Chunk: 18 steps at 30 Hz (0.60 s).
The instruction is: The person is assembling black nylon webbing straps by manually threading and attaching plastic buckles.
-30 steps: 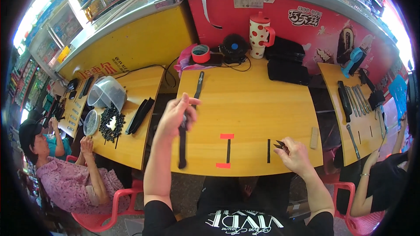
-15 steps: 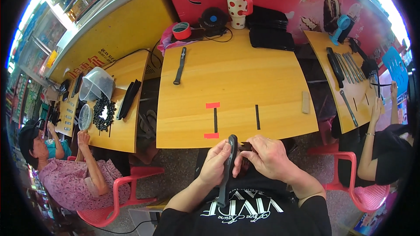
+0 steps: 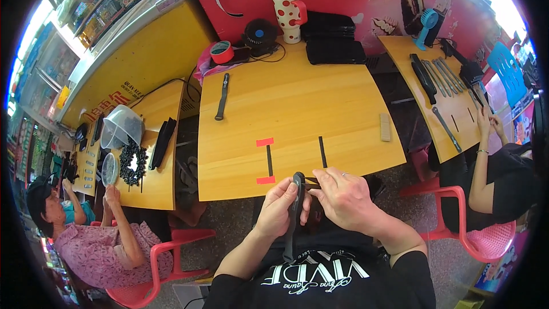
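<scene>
Both hands meet just below the near edge of the yellow wooden worktop (image 3: 297, 109), over the person's lap. The left hand (image 3: 278, 212) is wrapped around a long black strap (image 3: 293, 217) that stands nearly upright, its rounded top end at the worktop's edge and its lower end hanging down toward the black shirt; the fingers (image 3: 286, 190) are curled shut on the strap's upper part. The right hand (image 3: 342, 197) sits just beside it, fingers pinched on a small dark piece (image 3: 312, 181) that touches the strap near its top (what the piece is cannot be made out).

On the worktop right above the hands lie two red tape marks (image 3: 265, 161) joined by a black strip, and beside them a second black tape strip (image 3: 322, 152). Farther up on the left lies another black strap (image 3: 222, 96), well apart from the hands. At the far edge stand a red tape roll (image 3: 221, 52), a small black fan (image 3: 260, 33), a spotted cup (image 3: 288, 14) with a red handle, and a stack of black straps (image 3: 331, 37). A small wooden block (image 3: 385, 127) lies near the right edge.

Another person sits at the left at a neighbouring worktop (image 3: 151, 183), and a third at the right.
</scene>
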Available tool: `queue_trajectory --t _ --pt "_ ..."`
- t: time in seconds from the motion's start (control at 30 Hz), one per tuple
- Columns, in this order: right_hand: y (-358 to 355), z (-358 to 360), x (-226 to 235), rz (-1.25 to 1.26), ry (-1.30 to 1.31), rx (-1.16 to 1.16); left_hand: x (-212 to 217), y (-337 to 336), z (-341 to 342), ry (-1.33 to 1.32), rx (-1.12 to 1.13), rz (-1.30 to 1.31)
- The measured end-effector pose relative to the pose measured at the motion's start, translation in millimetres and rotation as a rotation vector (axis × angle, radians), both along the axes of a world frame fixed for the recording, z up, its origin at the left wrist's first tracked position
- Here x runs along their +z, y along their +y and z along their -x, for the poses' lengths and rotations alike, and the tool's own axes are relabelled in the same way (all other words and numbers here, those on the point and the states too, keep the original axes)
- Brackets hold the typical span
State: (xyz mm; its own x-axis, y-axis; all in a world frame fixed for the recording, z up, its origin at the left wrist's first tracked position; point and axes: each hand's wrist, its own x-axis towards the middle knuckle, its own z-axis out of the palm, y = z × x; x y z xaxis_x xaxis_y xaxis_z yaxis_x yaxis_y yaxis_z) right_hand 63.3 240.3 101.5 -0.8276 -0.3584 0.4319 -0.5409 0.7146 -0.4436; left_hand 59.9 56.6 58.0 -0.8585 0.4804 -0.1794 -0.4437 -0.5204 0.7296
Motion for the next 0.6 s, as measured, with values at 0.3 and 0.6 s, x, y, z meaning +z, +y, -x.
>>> queue_trajectory --t 0.3,0.6 --pt "-0.9 -3.0 2.5 -0.087 0.079 0.003 4.1 -0.7 -4.2 0.064 0.037 0.15" --pt "-7.4 -6.7 -14.3 -0.217 0.237 -0.068 -0.8 -0.9 -4.9 0.266 0.084 0.384"
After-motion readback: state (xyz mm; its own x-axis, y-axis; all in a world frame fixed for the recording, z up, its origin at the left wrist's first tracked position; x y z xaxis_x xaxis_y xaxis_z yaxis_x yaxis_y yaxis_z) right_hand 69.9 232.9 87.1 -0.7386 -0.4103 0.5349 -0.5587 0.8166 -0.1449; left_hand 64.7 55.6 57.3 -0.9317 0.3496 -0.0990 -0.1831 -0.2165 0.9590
